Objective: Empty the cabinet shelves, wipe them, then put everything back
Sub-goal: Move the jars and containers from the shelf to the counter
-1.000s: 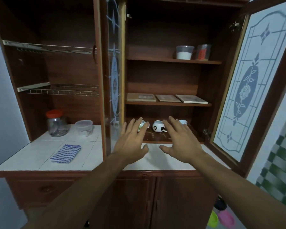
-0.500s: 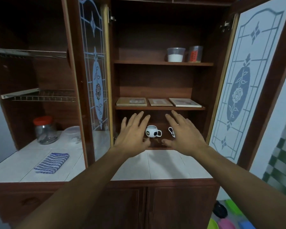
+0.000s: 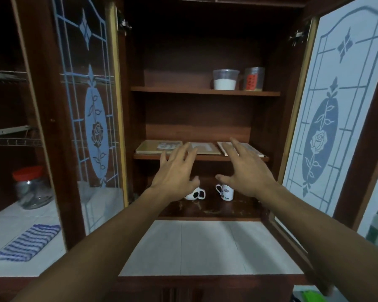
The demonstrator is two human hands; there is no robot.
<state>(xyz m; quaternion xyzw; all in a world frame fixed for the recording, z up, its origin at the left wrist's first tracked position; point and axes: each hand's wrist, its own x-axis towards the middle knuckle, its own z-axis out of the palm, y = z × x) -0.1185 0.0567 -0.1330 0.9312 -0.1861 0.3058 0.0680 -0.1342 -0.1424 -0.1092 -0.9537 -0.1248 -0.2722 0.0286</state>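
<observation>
Cabinet shelves (image 3: 172,90) stand loaded behind open doors, with both hands raised before the middle one.
The left hand (image 3: 175,174) and right hand (image 3: 248,174) reach forward palm down, fingers spread and straight, holding nothing. Below them stand two mugs (image 3: 226,192). Past the fingertips lie three flat boards (image 3: 155,147), and the top shelf carries two plastic containers (image 3: 224,80). One striped cloth (image 3: 30,241) lies on the tiled surface (image 3: 205,247).

Your single head camera is looking forward, facing the open cabinet (image 3: 205,91) close up, tilting slightly down over the worktop (image 3: 205,247).
</observation>
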